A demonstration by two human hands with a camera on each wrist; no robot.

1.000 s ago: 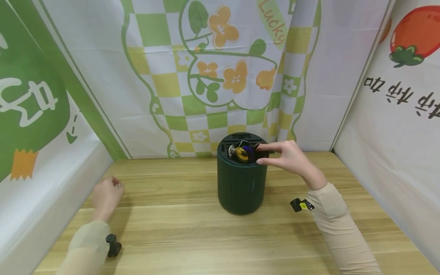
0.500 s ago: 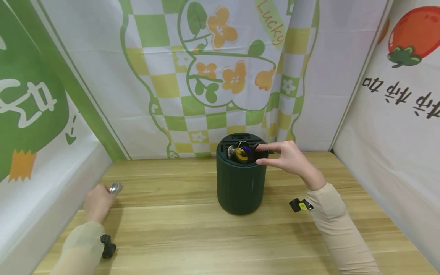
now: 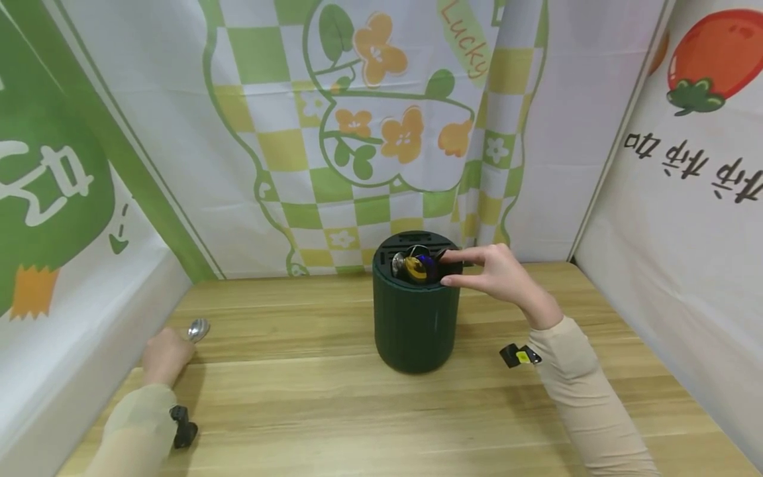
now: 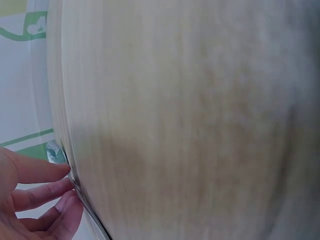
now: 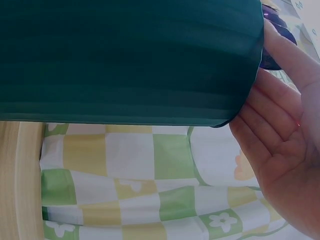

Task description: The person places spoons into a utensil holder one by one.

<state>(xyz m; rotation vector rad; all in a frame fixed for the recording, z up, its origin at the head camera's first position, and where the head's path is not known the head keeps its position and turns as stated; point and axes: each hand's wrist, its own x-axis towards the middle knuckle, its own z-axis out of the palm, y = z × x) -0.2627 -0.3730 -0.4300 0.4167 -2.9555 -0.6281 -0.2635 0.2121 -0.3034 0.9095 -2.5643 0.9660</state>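
At the left of the table, my left hand (image 3: 165, 356) pinches a metal spoon (image 3: 199, 329), its bowl pointing away past the fingers. In the left wrist view the thumb and fingertips grip the thin spoon handle (image 4: 92, 212). A dark green utensil holder (image 3: 415, 331) stands upright near the back. My right hand (image 3: 503, 278) rests on the right side of its rim, thumb and index finger fairly straight and apart. Inside the holder, utensil heads show: a silver one (image 3: 398, 265), a yellow one (image 3: 414, 269) and a dark blue one (image 3: 428, 266). Their lower parts are hidden.
The wooden table (image 3: 334, 411) runs up to a patterned curtain (image 3: 334, 218) close behind the holder. White printed walls border it, the left wall (image 3: 77, 344) near my left hand and the right wall (image 3: 673, 278) across from it.
My left hand has shifted left and slightly down, and the spoon bowl has come into view from behind the fingers. My right hand and the holder stay in place.
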